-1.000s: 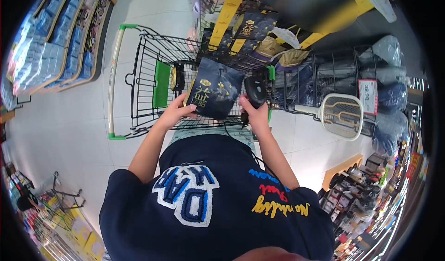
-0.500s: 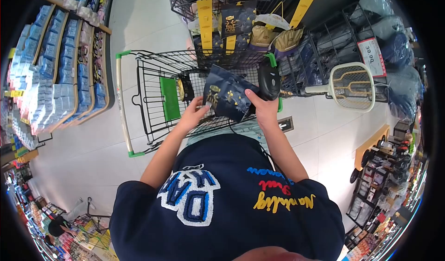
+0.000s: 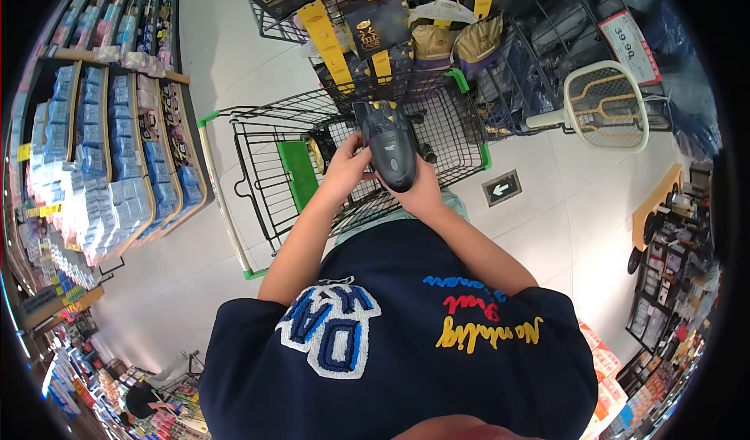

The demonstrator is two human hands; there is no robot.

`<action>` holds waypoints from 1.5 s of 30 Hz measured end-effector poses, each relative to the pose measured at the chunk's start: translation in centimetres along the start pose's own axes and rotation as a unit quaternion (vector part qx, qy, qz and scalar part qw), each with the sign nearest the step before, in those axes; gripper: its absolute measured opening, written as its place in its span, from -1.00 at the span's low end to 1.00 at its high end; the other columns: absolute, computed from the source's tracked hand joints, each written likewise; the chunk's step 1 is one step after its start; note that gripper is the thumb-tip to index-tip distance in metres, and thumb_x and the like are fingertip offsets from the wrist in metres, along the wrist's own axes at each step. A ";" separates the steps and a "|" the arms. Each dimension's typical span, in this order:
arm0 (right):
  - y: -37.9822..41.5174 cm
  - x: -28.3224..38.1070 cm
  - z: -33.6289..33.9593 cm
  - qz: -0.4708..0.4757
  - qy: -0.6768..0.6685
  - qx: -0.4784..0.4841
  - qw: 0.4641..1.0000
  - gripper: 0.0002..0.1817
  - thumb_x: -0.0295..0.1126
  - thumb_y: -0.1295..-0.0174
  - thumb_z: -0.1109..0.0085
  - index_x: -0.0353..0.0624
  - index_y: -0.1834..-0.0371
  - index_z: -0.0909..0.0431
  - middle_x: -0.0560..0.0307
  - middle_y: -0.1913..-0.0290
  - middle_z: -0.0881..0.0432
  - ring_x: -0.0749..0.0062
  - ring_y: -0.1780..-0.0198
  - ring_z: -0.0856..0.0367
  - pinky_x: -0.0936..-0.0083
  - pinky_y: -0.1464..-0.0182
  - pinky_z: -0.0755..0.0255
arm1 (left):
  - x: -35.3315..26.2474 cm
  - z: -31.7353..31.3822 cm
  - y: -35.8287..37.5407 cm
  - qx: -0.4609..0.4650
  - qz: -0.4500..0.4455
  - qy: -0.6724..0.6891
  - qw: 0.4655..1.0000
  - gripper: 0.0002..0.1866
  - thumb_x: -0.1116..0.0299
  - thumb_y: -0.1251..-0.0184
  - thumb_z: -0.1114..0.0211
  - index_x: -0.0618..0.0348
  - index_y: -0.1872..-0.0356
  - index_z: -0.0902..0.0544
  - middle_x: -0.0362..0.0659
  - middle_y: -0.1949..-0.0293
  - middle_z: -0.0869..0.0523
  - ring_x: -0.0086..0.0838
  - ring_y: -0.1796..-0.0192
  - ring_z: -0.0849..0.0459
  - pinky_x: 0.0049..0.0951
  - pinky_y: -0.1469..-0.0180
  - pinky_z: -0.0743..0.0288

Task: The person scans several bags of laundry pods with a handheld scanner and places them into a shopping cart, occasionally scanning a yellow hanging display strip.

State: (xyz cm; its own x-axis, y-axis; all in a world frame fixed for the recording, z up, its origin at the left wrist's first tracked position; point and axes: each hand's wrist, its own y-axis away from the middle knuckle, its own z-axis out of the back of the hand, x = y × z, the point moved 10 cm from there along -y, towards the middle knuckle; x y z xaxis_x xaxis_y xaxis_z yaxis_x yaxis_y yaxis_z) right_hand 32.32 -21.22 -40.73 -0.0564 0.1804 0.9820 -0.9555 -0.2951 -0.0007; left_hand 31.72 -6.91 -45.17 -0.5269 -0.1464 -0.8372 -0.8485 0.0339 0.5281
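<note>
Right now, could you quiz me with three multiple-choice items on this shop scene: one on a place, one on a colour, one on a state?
1. Where is the dark grey handheld barcode scanner?
A. over the black wire shopping trolley
B. on the floor
C. on a shelf

2. What colour is the trolley's child-seat flap?
A. red
B. green
C. white

3. What is the left hand doing?
A. hanging free
B. gripping the trolley handle
C. touching the scanner and the dark blue pouch behind it

Answers: 1 A, both hands, right hand too, hold it above the basket; 2 B, clearly green; 3 C, fingers at the scanner's side.

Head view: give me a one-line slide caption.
Over a shopping cart, the right hand aims a handheld scanner at a dark blue packet beside the left hand.
</note>
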 end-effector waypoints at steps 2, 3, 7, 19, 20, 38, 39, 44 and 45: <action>0.1 -0.4 -0.4 -0.012 0.025 0.016 0.999 -0.56 -0.45 -0.09 -0.42 -0.24 -0.08 -0.59 -0.13 0.16 -0.77 0.00 0.07 -0.79 0.29 0.03 -0.62 | 0.2 0.2 -0.4 -0.001 0.012 -0.042 0.999 -0.67 0.35 -0.50 -0.16 0.26 -0.18 -0.60 -0.20 0.07 -0.71 -0.52 0.15 -0.68 -0.49 0.20 -0.64; 0.1 -1.1 -0.7 -0.024 0.031 0.027 0.999 -0.55 -0.44 -0.08 -0.42 -0.24 -0.08 -0.59 -0.15 0.16 -0.77 -0.03 0.07 -0.79 0.28 0.03 -0.61 | 0.5 0.1 -0.5 0.012 0.007 -0.039 0.999 -0.69 0.38 -0.50 -0.16 0.26 -0.16 -0.61 -0.22 0.13 -0.71 -0.53 0.20 -0.68 -0.52 0.23 -0.62; 0.3 -3.8 -0.6 -0.045 0.037 0.046 0.997 -0.51 -0.43 -0.05 -0.43 -0.24 -0.10 -0.58 -0.16 0.16 -0.76 -0.07 0.09 -0.77 0.24 0.06 -0.60 | 3.0 0.6 -2.9 0.000 -0.041 -0.081 0.996 -0.76 0.39 -0.52 -0.16 0.28 -0.03 -0.68 -0.22 0.33 -0.72 -0.54 0.36 -0.64 -0.50 0.32 -0.52; 0.0 -7.7 5.6 -0.115 0.039 -0.013 0.992 -0.57 -0.34 -0.18 -0.53 -0.28 -0.04 -0.58 0.03 0.12 -0.76 0.35 0.09 -0.75 0.41 -0.03 -0.57 | -12.0 4.0 -4.6 -0.166 -0.322 -0.567 0.740 -0.76 0.27 -0.45 -0.26 0.02 -0.01 -0.79 -0.08 0.09 -0.82 -0.11 0.07 -0.77 -0.22 0.04 -0.63; -0.1 -7.7 5.7 -0.120 0.034 -0.015 0.992 -0.57 -0.34 -0.18 -0.53 -0.29 -0.04 -0.58 0.03 0.11 -0.76 0.35 0.09 -0.74 0.41 -0.04 -0.57 | -13.6 4.5 -5.1 -0.183 -0.367 -0.576 0.707 -0.76 0.30 -0.45 -0.25 0.00 -0.03 -0.78 -0.10 0.13 -0.81 -0.13 0.09 -0.76 -0.21 0.05 -0.63; -0.5 -7.6 6.2 -0.122 -0.014 -0.001 0.992 -0.60 -0.35 -0.20 -0.48 -0.25 -0.05 -0.61 0.01 0.12 -0.77 0.30 0.08 -0.76 0.38 -0.02 -0.57 | -24.3 8.5 -9.9 -0.374 -0.404 -0.635 0.542 -0.77 0.12 -0.52 -0.23 -0.07 0.05 -0.76 -0.02 0.37 -0.79 -0.05 0.31 -0.77 -0.11 0.33 -0.61; -0.5 -7.8 6.3 -0.120 -0.011 -0.004 0.993 -0.60 -0.35 -0.20 -0.48 -0.25 -0.05 -0.61 0.01 0.12 -0.77 0.30 0.09 -0.75 0.38 -0.02 -0.57 | -24.4 8.5 -9.9 -0.377 -0.404 -0.633 0.542 -0.77 0.12 -0.52 -0.23 -0.07 0.05 -0.76 -0.02 0.38 -0.79 -0.04 0.32 -0.77 -0.10 0.33 -0.61; -0.7 -8.7 6.2 -0.120 -0.015 -0.006 0.993 -0.60 -0.32 -0.20 -0.48 -0.25 -0.04 -0.62 0.01 0.14 -0.77 0.31 0.10 -0.74 0.38 0.00 -0.56 | -24.3 8.9 -10.3 -0.376 -0.408 -0.633 0.540 -0.78 0.13 -0.52 -0.22 -0.10 0.06 -0.77 -0.03 0.37 -0.79 -0.03 0.31 -0.77 -0.10 0.32 -0.61; -0.8 -8.7 6.2 -0.119 -0.021 -0.009 0.993 -0.60 -0.32 -0.20 -0.48 -0.25 -0.03 -0.62 0.01 0.14 -0.77 0.31 0.10 -0.74 0.38 0.00 -0.56 | -24.3 9.0 -10.4 -0.377 -0.408 -0.634 0.538 -0.78 0.13 -0.52 -0.22 -0.10 0.05 -0.77 -0.04 0.36 -0.79 -0.03 0.31 -0.77 -0.10 0.32 -0.61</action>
State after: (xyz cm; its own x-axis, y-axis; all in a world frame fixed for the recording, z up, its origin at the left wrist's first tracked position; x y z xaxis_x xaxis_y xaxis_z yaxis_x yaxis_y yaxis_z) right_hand 35.36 -28.42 -48.09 0.1838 0.2034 0.9617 -0.9450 -0.2326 0.2298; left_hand 52.88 5.23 -31.57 -0.0105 0.9999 -0.0057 -0.8132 -0.0118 -0.5818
